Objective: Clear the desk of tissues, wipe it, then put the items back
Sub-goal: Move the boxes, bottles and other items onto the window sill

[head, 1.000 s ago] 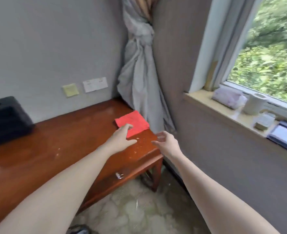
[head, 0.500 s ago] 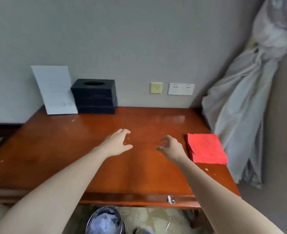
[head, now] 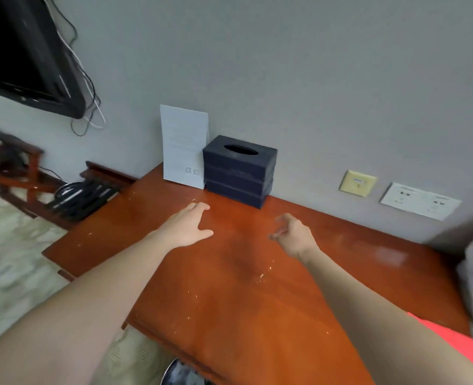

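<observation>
Head view shows you one black tissue box (head: 239, 170) standing against the wall at the back of the tabletop (head: 229, 301). One white sheet (head: 184, 145) is propped just beside it on its left. One red cloth (head: 468, 347) lies at the near right edge, partly hidden by your right forearm. Pale crumbs dot the wood. Two wall plates sit right of the box, one yellow (head: 358, 183) and one white (head: 420, 200). Your left hand (head: 186, 229) is flat, palm down, fingers straight, thumb spread, low over the tabletop in front of the box. I cannot tell whether it touches the wood. Your right hand (head: 295, 236) hangs apart from it, fingers loosely curled, holding nothing.
</observation>
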A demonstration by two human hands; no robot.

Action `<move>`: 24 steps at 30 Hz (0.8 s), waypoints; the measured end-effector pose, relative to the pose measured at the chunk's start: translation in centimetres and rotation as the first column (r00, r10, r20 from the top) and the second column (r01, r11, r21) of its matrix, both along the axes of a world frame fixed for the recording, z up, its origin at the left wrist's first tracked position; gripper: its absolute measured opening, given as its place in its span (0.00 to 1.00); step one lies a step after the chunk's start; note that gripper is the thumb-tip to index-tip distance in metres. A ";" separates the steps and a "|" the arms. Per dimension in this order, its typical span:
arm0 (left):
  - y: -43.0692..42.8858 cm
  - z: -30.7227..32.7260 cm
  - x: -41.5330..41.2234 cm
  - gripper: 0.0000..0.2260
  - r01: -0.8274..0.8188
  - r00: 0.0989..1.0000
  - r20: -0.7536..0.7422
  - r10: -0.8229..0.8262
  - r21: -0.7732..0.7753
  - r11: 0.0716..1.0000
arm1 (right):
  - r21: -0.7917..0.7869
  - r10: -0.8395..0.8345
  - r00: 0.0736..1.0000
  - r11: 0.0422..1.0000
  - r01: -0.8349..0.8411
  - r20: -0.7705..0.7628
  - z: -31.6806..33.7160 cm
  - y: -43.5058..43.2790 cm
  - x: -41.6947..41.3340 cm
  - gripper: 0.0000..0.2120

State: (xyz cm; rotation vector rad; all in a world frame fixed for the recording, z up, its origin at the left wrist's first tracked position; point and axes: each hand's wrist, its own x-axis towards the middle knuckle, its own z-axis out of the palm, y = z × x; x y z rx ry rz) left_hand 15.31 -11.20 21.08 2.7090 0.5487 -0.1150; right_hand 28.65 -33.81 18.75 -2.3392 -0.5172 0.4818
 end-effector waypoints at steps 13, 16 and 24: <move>14.1 0.9 16.6 0.33 0.129 0.992 -0.023 -0.128 0.075 0.989 | -0.114 0.005 0.990 0.993 0.012 0.140 1.1 11.5 14.5 0.26; 17.8 -0.1 20.9 0.37 0.140 0.989 -0.046 -0.138 0.050 0.989 | -0.149 -0.023 0.991 0.988 0.042 0.128 0.7 13.9 17.9 0.29; 21.6 -3.5 29.0 0.44 0.135 0.988 -0.057 -0.142 -0.105 0.985 | -0.162 -0.105 0.992 0.980 0.115 0.071 -2.1 18.7 21.7 0.40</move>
